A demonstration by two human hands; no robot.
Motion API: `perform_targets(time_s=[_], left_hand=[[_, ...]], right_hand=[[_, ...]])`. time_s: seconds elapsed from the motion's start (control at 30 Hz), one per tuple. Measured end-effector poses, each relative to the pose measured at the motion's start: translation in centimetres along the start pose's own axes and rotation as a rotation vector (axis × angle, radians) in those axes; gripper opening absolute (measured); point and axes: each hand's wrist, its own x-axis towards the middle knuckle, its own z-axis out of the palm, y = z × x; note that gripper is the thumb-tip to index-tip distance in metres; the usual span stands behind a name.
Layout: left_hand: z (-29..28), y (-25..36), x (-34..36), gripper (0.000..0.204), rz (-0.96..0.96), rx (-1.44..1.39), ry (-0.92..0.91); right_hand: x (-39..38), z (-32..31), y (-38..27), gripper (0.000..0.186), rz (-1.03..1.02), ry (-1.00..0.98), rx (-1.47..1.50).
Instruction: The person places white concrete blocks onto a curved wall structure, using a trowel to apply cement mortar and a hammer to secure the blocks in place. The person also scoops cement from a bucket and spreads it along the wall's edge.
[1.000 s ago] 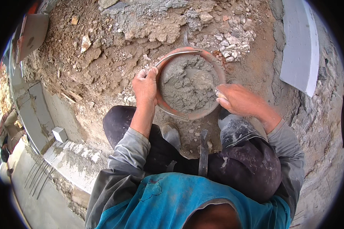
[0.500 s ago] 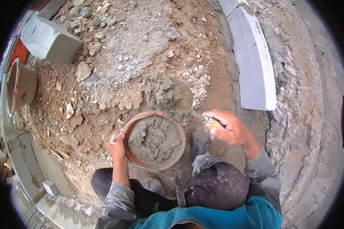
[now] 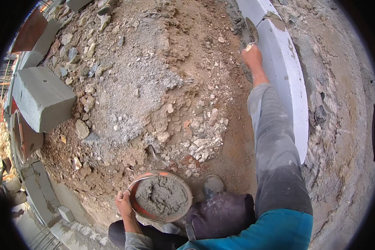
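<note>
My left hand (image 3: 123,203) grips the rim of an orange bucket (image 3: 188,193) holding grey wet mortar (image 3: 160,195), low in the view. Far forward on the right, my right hand (image 3: 253,59) is closed on the wooden handle of a trowel (image 3: 251,31). Its blade lies at a strip of wet mortar (image 3: 240,23) along the left side of pale kerb blocks (image 3: 282,62), near the joint between two of them. How much mortar is on the blade, I cannot tell.
Rubble and gravel (image 3: 137,96) cover the ground ahead. On the left stand grey concrete blocks (image 3: 46,98), reddish buckets (image 3: 29,137) and a low wall (image 3: 37,187). Rough concrete (image 3: 337,104) runs beyond the kerb on the right. My knee (image 3: 218,212) is beside the bucket.
My right arm has reached from the bucket forward to the kerb with the trowel, which was heaped with mortar half a second ago. My left hand stays on the bucket; the view has shifted forward.
</note>
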Motion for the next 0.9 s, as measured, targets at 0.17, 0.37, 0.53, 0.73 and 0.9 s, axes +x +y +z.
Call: perform_targets(time_s=[0.17,0.37,0.53,0.73,0.9], left_hand=[[-0.2,1.6,-1.0,0.033,-0.011,0.074,0.079],[0.6,2.2,-1.3,0.026,-0.003,0.112,0.045],[2.4,4.0,-1.7,0.028,-0.023,0.117,0.055],[1.8,4.1,-2.1,0.032,0.008,0.234,0.027],[-1.0,1.9,-1.1,0.026,0.004,0.216,0.021]], right_hand=[[1.2,5.4,-0.8,0.047,-0.010,-0.137,0.106],[8.2,9.3,-0.7,0.044,0.082,-0.181,0.321],[13.0,10.5,0.0,0.041,0.127,-0.144,0.253],[12.6,11.1,3.5,0.026,0.343,-0.161,0.530],[5.5,7.4,4.2,0.028,0.405,-0.118,0.702]])
